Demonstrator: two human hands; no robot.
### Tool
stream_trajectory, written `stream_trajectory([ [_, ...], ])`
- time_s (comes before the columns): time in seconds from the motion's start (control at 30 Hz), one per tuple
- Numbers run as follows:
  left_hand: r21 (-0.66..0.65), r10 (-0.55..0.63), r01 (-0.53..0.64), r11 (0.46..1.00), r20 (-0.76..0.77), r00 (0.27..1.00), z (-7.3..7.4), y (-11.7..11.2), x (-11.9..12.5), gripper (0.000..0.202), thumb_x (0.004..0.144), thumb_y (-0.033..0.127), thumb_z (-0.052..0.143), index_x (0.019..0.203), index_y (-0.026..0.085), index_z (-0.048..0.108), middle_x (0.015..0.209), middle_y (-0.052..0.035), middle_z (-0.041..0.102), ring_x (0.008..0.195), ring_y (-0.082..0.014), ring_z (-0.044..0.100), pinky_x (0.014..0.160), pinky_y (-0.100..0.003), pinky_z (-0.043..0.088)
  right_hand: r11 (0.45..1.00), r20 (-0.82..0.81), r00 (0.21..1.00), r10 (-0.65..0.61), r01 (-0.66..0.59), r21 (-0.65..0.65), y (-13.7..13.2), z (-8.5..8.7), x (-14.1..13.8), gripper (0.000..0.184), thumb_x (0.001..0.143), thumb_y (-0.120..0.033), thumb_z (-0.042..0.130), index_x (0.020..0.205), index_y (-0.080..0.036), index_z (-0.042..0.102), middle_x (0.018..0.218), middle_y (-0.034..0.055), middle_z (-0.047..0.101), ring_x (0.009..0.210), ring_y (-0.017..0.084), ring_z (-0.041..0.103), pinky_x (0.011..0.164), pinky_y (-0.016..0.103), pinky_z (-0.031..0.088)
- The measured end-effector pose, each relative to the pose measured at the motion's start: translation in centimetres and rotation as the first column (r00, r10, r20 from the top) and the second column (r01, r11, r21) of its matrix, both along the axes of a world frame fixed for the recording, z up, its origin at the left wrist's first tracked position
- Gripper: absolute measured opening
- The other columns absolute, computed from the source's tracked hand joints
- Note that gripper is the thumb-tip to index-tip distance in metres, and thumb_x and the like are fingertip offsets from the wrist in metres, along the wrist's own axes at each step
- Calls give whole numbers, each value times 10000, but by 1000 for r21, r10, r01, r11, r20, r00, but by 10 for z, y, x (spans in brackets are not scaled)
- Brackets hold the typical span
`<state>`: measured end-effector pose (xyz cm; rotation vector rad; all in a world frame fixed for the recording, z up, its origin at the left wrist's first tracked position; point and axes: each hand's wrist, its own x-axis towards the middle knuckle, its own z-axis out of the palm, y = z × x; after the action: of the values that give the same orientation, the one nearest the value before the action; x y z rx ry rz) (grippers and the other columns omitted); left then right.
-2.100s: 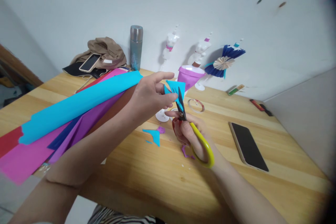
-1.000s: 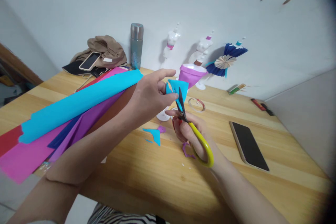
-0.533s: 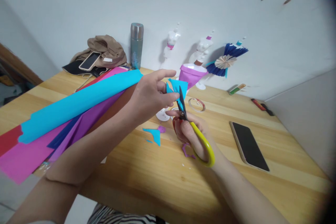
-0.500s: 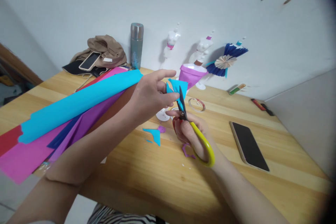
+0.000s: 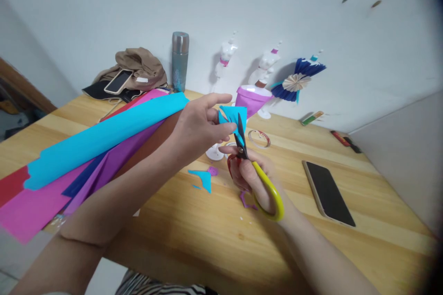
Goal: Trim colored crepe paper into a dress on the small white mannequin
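Note:
My left hand [image 5: 199, 126] pinches a small folded piece of cyan paper [image 5: 232, 115] above the wooden table [image 5: 194, 239]. My right hand [image 5: 251, 177] grips scissors [image 5: 254, 170] with a yellow and a red handle loop. Their dark blades point up into the cyan paper's right edge. Cyan paper scraps [image 5: 204, 179] and purple paper scraps [image 5: 245, 199] lie on the table beneath my hands.
Rolled cyan, purple, pink and red paper sheets [image 5: 100, 140] stretch across the left. A black phone [image 5: 328, 192] lies at right. At the back stand a steel flask [image 5: 180, 61], white dress-form figures [image 5: 223, 62], a purple paper cone [image 5: 251, 99], a tape ring [image 5: 259, 138], a tan bag [image 5: 138, 69].
Both hands stay almost in place. The scissor blades have shifted slightly along the cyan paper's edge, and the paper has turned a little between my fingers.

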<state>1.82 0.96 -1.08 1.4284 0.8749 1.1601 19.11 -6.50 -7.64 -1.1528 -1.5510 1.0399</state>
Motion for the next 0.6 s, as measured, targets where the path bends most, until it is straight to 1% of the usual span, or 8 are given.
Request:
stream_trajectory([
  [0.1,-35,9,-10,999,-42,999,8,-5,0,519,753,6,701,1262,109,712,576,85,652,540,-102,653,591,-213,540,999,-62,998,9,-11,-41,0,0,0,674,944,-791,620,1174,-174,767,612,-65,401,500,125,324,452,282,284],
  [0.17,-31,6,-7,999,-36,999,8,-6,0,505,753,12,702,1247,117,717,577,86,647,546,-105,659,597,-215,542,998,-80,997,18,-23,-52,0,0,0,672,947,-781,625,1190,-168,757,602,-76,386,490,116,304,449,278,267],
  [0.23,-4,18,-18,1000,-3,1000,3,-4,1,518,751,36,720,1260,130,717,584,88,642,552,-112,670,587,-218,542,998,-80,997,21,-26,-50,0,0,0,657,963,-760,617,1204,-164,751,594,-79,384,484,114,300,448,279,259],
  [0.3,48,58,-59,997,24,998,-5,-3,4,528,739,63,744,1261,140,724,577,92,629,546,-109,660,562,-208,523,999,-79,997,14,-17,-34,0,0,-1,652,968,-754,611,1202,-162,750,590,-80,382,480,113,300,444,280,257],
  [0.33,60,72,-74,995,35,997,-8,-2,5,522,735,75,749,1253,143,729,585,89,635,549,-104,654,562,-205,522,1000,-83,997,11,-13,-24,0,0,-1,652,966,-758,610,1194,-163,751,590,-81,379,478,112,300,441,280,256],
  [0.4,59,64,-67,996,53,997,-11,-3,7,511,733,97,757,1242,146,733,614,77,663,556,-100,652,568,-204,535,1000,-94,996,12,-13,-14,0,0,-1,646,961,-766,614,1179,-173,750,595,-83,373,474,112,304,435,280,252],
  [0.47,35,52,-54,998,64,997,-9,-5,7,484,747,112,752,1229,147,735,612,73,668,561,-106,665,576,-208,551,999,-106,994,22,-24,-22,0,0,-1,639,963,-768,614,1181,-181,743,595,-85,375,468,110,306,434,279,242],
  [0.6,-23,20,-18,1000,85,996,1,-8,2,387,816,177,741,1201,134,732,553,78,625,565,-131,703,584,-218,571,999,-117,993,33,-36,-28,-1,0,-1,642,970,-759,614,1208,-175,731,580,-90,372,467,111,299,440,278,226],
])
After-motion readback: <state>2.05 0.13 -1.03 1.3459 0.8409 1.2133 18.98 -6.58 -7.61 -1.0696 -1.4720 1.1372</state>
